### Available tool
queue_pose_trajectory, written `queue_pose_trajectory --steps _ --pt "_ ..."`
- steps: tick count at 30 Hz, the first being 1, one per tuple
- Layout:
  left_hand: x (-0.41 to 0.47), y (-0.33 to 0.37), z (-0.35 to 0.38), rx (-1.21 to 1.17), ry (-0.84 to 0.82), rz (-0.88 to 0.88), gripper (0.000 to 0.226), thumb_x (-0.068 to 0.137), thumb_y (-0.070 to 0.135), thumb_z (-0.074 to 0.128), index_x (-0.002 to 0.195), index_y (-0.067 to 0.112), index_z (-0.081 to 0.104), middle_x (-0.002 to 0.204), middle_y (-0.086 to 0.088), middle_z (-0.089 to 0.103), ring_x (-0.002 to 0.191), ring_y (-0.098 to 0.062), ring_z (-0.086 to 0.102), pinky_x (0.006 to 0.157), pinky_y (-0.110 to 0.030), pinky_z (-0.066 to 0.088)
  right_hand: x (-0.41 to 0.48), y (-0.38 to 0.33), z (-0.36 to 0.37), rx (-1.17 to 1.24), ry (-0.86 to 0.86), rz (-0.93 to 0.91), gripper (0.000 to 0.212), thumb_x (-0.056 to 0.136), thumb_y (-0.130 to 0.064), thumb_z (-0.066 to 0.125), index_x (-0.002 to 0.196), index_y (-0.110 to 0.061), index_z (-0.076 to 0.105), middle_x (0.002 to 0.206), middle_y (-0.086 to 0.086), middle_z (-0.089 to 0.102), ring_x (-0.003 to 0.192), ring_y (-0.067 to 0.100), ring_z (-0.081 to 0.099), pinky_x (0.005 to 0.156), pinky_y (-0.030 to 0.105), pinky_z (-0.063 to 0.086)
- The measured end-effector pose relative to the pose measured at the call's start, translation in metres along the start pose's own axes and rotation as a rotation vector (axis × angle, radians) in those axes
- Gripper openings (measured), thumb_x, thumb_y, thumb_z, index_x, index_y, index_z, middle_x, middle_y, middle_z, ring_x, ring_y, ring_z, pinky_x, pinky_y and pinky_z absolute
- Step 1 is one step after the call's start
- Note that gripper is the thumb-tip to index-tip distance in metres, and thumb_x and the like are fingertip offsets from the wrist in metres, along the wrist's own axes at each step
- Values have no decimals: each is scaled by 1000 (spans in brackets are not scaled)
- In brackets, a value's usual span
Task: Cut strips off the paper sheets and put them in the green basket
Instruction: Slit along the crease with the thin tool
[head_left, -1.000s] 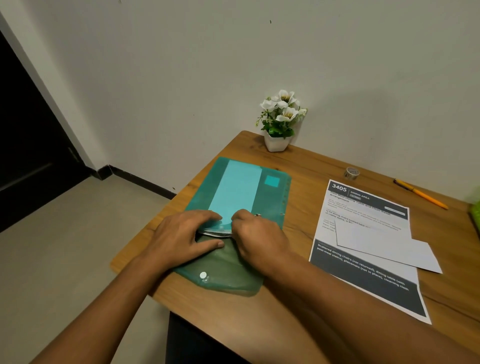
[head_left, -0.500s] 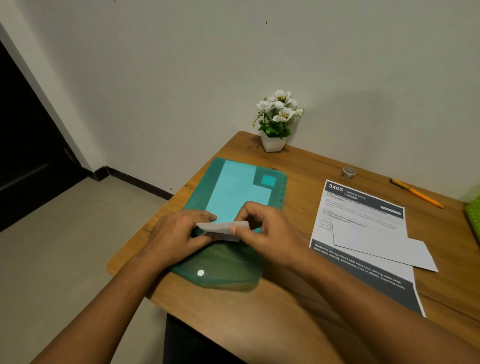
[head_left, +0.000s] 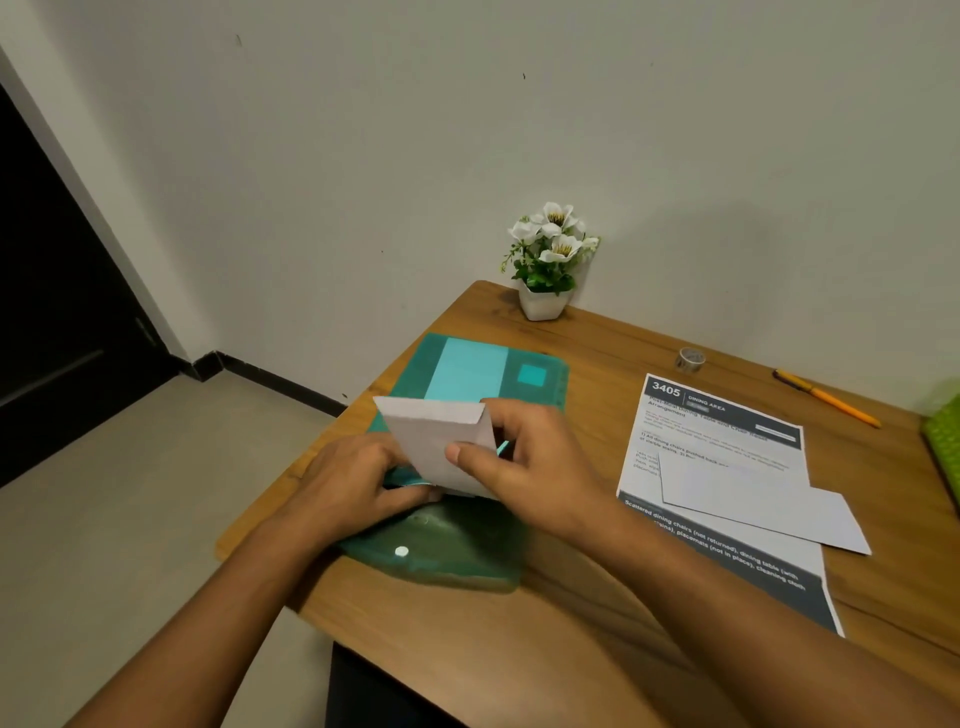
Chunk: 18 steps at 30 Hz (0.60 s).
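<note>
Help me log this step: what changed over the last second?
The right hand, pinching the white sheet, has pulled it farther up out of the green folder. The left hand stays holding the folder's mouth. The printed page, loose paper, pen and plant have not moved.

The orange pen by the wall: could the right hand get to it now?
Probably, once it lets go: the right hand pinches a white paper over the green folder. Only flat sheets lie between it and the orange pen.
</note>
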<state>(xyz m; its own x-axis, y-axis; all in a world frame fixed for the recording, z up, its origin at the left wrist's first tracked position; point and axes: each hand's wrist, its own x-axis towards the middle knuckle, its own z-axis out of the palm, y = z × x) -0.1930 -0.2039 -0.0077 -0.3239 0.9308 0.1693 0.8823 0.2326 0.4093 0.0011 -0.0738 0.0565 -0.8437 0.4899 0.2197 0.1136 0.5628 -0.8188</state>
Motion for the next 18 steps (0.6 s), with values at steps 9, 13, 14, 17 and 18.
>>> queue_pose_trajectory --steps 9,13,14,17,18 --pt "13 5 -12 127 -125 40 41 84 76 58 98 39 70 94 25 61 77 1 55 67 -22 48 10 -47 -48 257 197 -199 15 94 -17 75 109 -13 77 102 3 78 92 24 75 76 57 61" --pt "19 8 -21 142 -184 26 30 90 67 60 88 38 68 92 28 61 77 8 53 66 -16 41 13 -49 -73 258 338 -264 17 92 -19 77 107 -11 78 96 10 78 87 36 74 71 59 60" --pt "21 8 -23 132 -190 24 35 92 67 57 99 37 73 101 29 65 84 11 55 72 -17 46 14 -45 -78 250 369 -271 22 91 -25 77 108 -12 78 96 12 78 87 41 73 71 61 59" --pt "34 10 -26 95 -195 3 34 97 59 57 118 37 72 115 24 70 96 7 61 84 -25 54 14 -30 -94 195 421 -288 26 92 -32 73 115 -20 77 104 10 77 91 41 71 73 62 59" --pt "39 12 -27 84 -183 7 32 98 56 57 120 38 71 117 23 70 98 6 62 86 -25 54 12 -24 -99 175 433 -283 25 94 -29 73 118 -22 75 107 8 77 93 38 72 76 60 60"
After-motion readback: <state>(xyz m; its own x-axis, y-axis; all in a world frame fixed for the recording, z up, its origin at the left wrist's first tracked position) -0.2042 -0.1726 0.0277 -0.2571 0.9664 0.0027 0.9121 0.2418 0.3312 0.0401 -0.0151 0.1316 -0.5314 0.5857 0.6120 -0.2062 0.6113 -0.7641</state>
